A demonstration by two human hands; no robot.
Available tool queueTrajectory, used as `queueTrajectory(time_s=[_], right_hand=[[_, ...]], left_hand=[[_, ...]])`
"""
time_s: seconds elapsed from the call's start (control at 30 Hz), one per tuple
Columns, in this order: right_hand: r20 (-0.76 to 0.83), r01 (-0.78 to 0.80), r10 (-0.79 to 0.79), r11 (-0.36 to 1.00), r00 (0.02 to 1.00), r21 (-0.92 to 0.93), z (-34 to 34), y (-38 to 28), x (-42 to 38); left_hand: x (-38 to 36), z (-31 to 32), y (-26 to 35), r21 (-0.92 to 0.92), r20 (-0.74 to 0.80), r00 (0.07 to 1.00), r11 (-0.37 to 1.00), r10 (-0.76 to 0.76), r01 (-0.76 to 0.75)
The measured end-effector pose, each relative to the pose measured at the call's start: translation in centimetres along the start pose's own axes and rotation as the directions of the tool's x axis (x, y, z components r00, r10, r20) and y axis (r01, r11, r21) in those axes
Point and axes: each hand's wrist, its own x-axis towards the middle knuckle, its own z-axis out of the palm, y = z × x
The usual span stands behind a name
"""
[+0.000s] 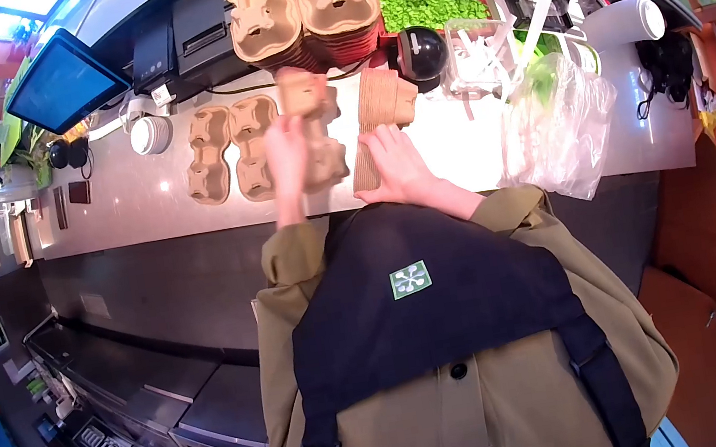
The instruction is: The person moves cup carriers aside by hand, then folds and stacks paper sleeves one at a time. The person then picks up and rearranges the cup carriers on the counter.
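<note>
My left hand (287,160), smeared by motion, pinches a brown moulded-pulp cup carrier (306,91) raised above the counter. Under and beside it, another cup carrier (327,161) lies on the counter, partly covered by the hand. Further left are two more two-cup carriers, one at the end (209,157) and one next to it (250,119). My right hand (400,163) grips the near end of a nested stack of cup carriers (381,98) lying on its side, thumb at the near edge and fingers over the top.
Tall piles of cup carriers (265,20) stand at the back, beside a red-edged box of green and white pieces (422,3). A black dome (423,55), a clear plastic bag (559,129) and a white cup (624,23) are to the right. Leftward are a white lidded cup (149,135) and a screen (64,80).
</note>
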Motion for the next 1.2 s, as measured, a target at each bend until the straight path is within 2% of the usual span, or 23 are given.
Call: queueTrajectory(time_s=[0.03,0.07,0.13,0.17,0.23,0.27,0.3,0.33,0.37,0.4,0.47,0.57,0.67,0.87,0.97,1.07,1.1,1.2], right_hand=[[-0.009,0.009,-0.009,1.000,1.000,-0.004,0.0,0.1,-0.1],[-0.016,0.022,-0.023,1.000,1.000,-0.008,0.1,0.1,-0.2],[-0.026,0.040,-0.039,0.999,0.999,0.032,0.3,0.3,-0.3],[-0.034,0.045,-0.044,0.998,0.998,0.049,0.3,0.5,-0.3],[-0.082,0.084,-0.077,0.993,0.994,0.081,0.3,0.6,-0.5],[-0.107,0.100,-0.090,0.990,0.990,0.095,0.2,0.7,-0.6],[-0.111,0.099,-0.088,0.990,0.990,0.096,0.2,0.7,-0.7],[-0.114,0.101,-0.090,0.990,0.989,0.099,0.1,0.6,-0.7],[-0.116,0.106,-0.094,0.989,0.989,0.101,0.2,0.6,-0.6],[-0.137,0.116,-0.102,0.989,0.985,0.096,0.3,0.6,-0.6],[-0.174,0.131,-0.115,0.988,0.978,0.086,0.6,0.7,-0.7],[-0.190,0.162,-0.139,0.980,0.972,0.114,0.6,0.7,-0.6],[-0.215,0.176,-0.154,0.980,0.964,0.091,0.5,0.4,-0.4],[-0.212,0.169,-0.147,0.981,0.966,0.092,0.4,0.2,-0.4],[-0.161,0.131,-0.117,0.989,0.980,0.074,0.3,0.2,-0.4],[-0.083,0.103,-0.098,0.993,0.992,0.057,0.5,0.4,-0.6],[-0.058,0.085,-0.082,0.996,0.995,0.039,0.4,0.4,-0.7],[-0.008,0.054,-0.054,0.998,0.999,0.016,0.4,0.1,-0.6]], left_hand=[[0.8,-1.9,-0.8,0.005,0.059,0.996,0.998,-0.068,0.068],[1.1,-3.4,-1.0,0.016,0.041,0.993,0.993,-0.114,0.113],[1.1,-4.1,-3.0,0.233,-0.147,0.989,0.971,-0.013,0.047],[0.9,-3.7,-3.7,0.337,-0.229,0.961,0.939,0.153,-0.069],[-0.6,-2.6,-3.1,0.554,-0.315,0.816,0.792,0.484,-0.256],[-1.9,-1.6,-2.9,0.317,-0.208,0.926,0.917,0.314,-0.240],[-3.5,-0.6,-2.5,0.073,-0.047,0.986,0.985,0.159,-0.156],[-5.0,-0.4,-1.1,-0.160,0.270,0.962,0.982,-0.050,0.096],[-6.2,0.7,-1.9,-0.341,0.426,0.901,0.937,0.081,0.077],[-7.6,1.6,-1.2,-0.425,0.406,0.908,0.901,0.106,0.085],[-8.4,2.1,-1.5,-0.332,0.466,0.884,0.934,0.042,0.131],[-9.2,1.9,0.5,-0.212,0.314,0.935,0.972,0.165,-0.101],[-8.8,1.4,1.5,0.003,0.328,0.907,0.960,0.264,-0.280],[-8.4,1.6,1.9,0.277,0.374,0.892,0.888,0.252,-0.367],[-7.3,0.9,2.3,0.280,0.464,0.859,0.884,0.216,-0.374],[-5.8,0.2,2.3,0.171,0.564,0.794,0.909,0.227,-0.381],[-5.5,0.3,2.4,0.140,0.600,0.785,0.947,0.152,-0.290],[-5.2,0.3,2.8,0.131,0.666,0.743,0.973,0.055,-0.190]])
